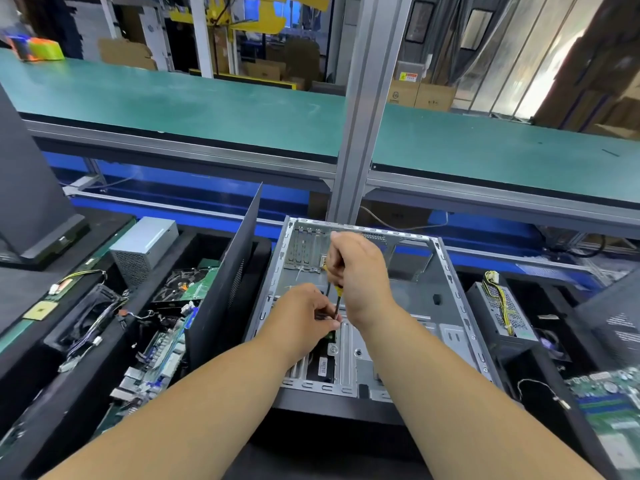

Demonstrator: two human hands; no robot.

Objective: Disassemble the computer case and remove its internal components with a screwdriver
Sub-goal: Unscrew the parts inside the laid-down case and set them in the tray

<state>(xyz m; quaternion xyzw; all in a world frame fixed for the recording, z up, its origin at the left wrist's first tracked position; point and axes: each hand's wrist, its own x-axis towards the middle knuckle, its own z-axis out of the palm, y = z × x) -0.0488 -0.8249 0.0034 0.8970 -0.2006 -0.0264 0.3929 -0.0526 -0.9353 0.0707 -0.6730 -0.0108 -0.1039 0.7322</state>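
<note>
A bare sheet-metal computer case (pixel 408 306) lies open on its side at the middle of the dark worktop (pixel 20 289), its grey stamped floor ribbed and slotted. Two hands work inside it: the right hand (pixel 360 271) has its fingers wrapped round the handle of a screwdriver (pixel 336 303), whose yellow collar and thin dark shaft point steeply down, while the left hand (pixel 304 317) pinches the shaft low near the tip. A flat black side panel (pixel 225 275) stands on edge just beside the case's left wall. Left of it lie a boxy silver power supply (pixel 145 247) with a perforated face and green circuit boards (pixel 159 344) amid loose wires. A second power supply (pixel 502 310), trailing yellow-and-black cables, sits to the right.
</note>
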